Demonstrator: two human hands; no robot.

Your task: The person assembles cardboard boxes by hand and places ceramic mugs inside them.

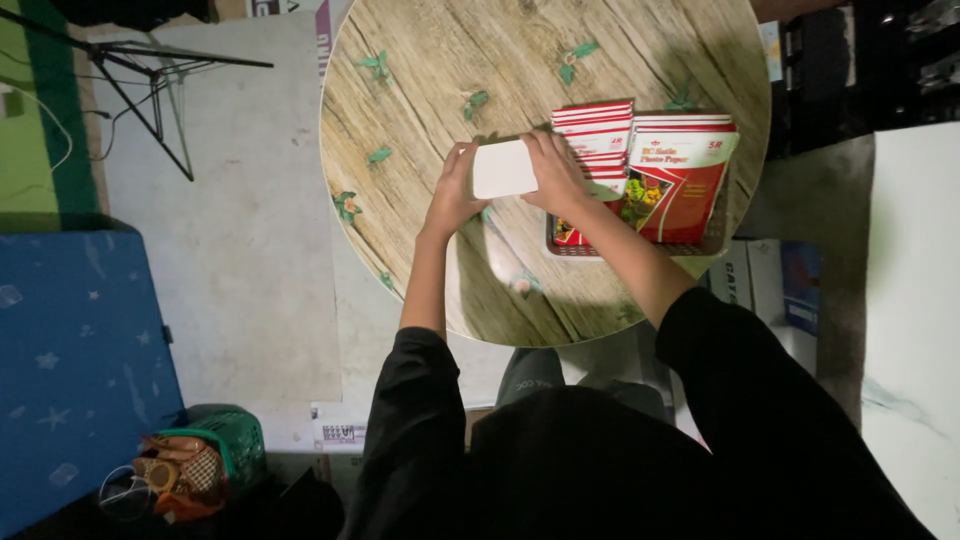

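Holding: small white rectangular stack of blank paper sheets (503, 168), gripped between both hands above the round wood-grain tabletop with green leaf motifs (420, 90).
Left hand (452, 190): fingers curled round the stack's left edge, thumb side pressing the short edge.
Right hand (556, 172): fingers laid over the stack's right edge, closed on it; fingertips hidden behind the sheets.
Position of stack: just left of the red-and-white photo paper packs (660, 170), which stand in a dark mesh tray (640, 246) at the table's right side.
Step in hand (judged): squaring or counting off the loose sheets, both hands steadying them.
Next move calls for: even pressure on both short edges so the sheets stay aligned.
Surroundings: black tripod (150, 90), blue star-patterned mat (70, 350), green basket (235, 440) on floor.
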